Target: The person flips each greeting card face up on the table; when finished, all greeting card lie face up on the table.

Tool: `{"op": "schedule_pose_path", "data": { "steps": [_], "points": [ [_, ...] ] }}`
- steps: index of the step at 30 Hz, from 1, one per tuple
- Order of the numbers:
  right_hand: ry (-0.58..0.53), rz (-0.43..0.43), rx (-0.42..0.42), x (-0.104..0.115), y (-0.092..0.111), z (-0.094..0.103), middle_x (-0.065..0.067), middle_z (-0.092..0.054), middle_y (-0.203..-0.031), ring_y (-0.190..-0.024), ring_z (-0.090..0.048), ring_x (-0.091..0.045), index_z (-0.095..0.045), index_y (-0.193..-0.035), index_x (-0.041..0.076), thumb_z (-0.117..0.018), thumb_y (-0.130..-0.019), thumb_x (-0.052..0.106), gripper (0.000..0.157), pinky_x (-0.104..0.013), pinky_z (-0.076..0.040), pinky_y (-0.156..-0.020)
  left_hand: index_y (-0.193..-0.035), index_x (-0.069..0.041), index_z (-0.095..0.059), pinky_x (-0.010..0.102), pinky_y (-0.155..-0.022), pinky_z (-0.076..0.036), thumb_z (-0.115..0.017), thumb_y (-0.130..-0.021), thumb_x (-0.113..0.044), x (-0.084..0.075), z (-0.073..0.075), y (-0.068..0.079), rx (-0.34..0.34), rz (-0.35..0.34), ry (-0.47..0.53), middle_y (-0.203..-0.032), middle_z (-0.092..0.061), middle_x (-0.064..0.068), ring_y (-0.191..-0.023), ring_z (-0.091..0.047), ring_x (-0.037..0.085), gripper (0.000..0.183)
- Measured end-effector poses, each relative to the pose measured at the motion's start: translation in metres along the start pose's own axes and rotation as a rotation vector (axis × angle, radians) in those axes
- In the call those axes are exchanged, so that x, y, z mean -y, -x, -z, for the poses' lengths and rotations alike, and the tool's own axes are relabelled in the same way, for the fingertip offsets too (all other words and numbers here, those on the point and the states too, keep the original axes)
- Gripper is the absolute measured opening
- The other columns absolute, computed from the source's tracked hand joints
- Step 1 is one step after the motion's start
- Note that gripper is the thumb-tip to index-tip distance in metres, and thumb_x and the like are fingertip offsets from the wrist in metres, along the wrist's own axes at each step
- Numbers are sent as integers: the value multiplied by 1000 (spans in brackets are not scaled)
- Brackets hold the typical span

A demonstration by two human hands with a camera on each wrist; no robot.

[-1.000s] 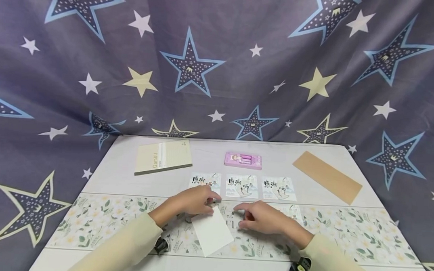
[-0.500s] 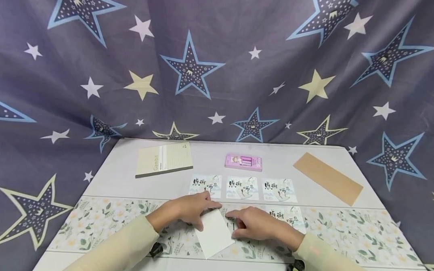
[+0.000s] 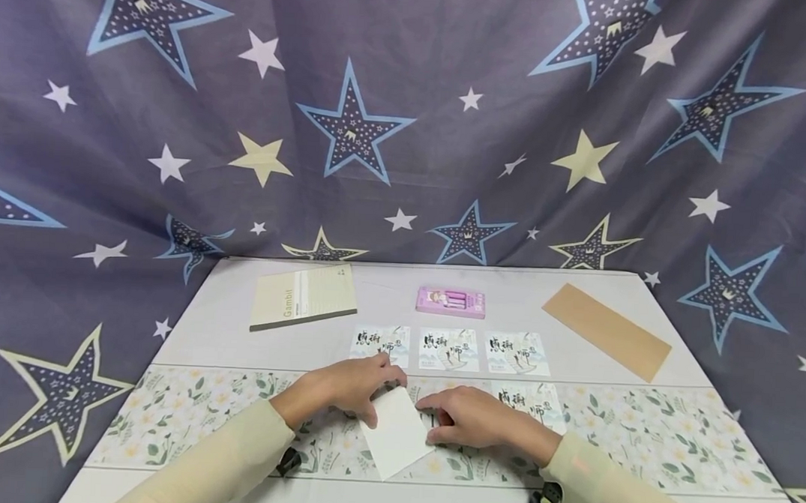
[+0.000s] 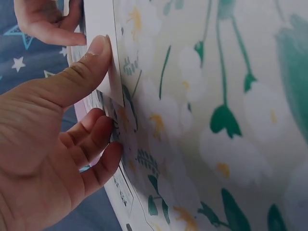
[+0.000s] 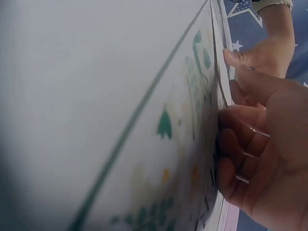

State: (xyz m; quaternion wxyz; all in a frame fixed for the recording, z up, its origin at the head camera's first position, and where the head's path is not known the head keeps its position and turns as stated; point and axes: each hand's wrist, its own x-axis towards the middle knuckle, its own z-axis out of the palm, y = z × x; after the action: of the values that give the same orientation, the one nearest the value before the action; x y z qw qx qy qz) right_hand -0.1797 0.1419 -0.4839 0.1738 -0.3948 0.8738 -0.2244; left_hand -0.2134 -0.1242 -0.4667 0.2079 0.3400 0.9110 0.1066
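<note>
A blank white card lies turned at an angle on the floral strip in the head view. My left hand holds its upper left corner, the thumb at the left edge and the index finger along the top. In the left wrist view, my left thumb overlaps the white card; the other fingers bend below it. My right hand has its index fingertip and thumb tip right at the card's right edge, its other fingers folded under. Past the right wrist, a printed card is partly covered.
Three printed square cards stand in a row behind the hands: left, middle and right. Farther back are a Gambit notebook, a pink pen box and a brown kraft envelope. A star-patterned curtain closes off the back.
My right hand has moved left to the white card's right edge. My left thumb has shifted down to its left edge, and the card looks wider and has turned slightly.
</note>
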Motion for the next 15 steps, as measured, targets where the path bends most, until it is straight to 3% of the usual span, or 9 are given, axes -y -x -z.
{"op": "schedule_pose_path", "data": {
  "steps": [5, 10, 12, 15],
  "points": [
    [-33, 31, -4, -3, -1, 1, 18, -55, -74, -63, -47, 5, -66, -133, 15, -74, -93, 36, 46, -16, -43, -65, -126, -23, -51, 26, -83, -50, -92, -72, -26, 6, 0, -1, -37, -10, 133, -111, -57, -8, -91, -55, 5, 68],
    [-92, 89, -1, -10, -1, 0, 17, -53, -70, -62, -45, 6, -68, -102, 26, -75, -92, 35, 15, -14, -40, -60, -122, -18, -47, 21, -66, -47, -87, -80, -22, 14, 0, -4, -110, -87, 258, -91, -59, -8, -72, -52, 3, 58],
    [-136, 106, -8, -12, -1, 0, 17, -53, -70, -61, -45, 6, -66, -92, 27, -76, -91, 33, 12, -13, -40, -58, -121, -17, -46, 21, -62, -46, -84, -83, -21, 15, 1, -3, -143, -103, 280, -86, -57, -7, -67, -50, 3, 54],
    [-192, 120, -50, -13, 0, 0, 17, -55, -69, -60, -46, 7, -68, -90, 27, -75, -91, 29, 8, -13, -42, -57, -121, -17, -48, 21, -62, -46, -81, -87, -19, 16, 3, -2, -202, -113, 310, -84, -58, -8, -66, -50, 2, 48]
  ]
}}
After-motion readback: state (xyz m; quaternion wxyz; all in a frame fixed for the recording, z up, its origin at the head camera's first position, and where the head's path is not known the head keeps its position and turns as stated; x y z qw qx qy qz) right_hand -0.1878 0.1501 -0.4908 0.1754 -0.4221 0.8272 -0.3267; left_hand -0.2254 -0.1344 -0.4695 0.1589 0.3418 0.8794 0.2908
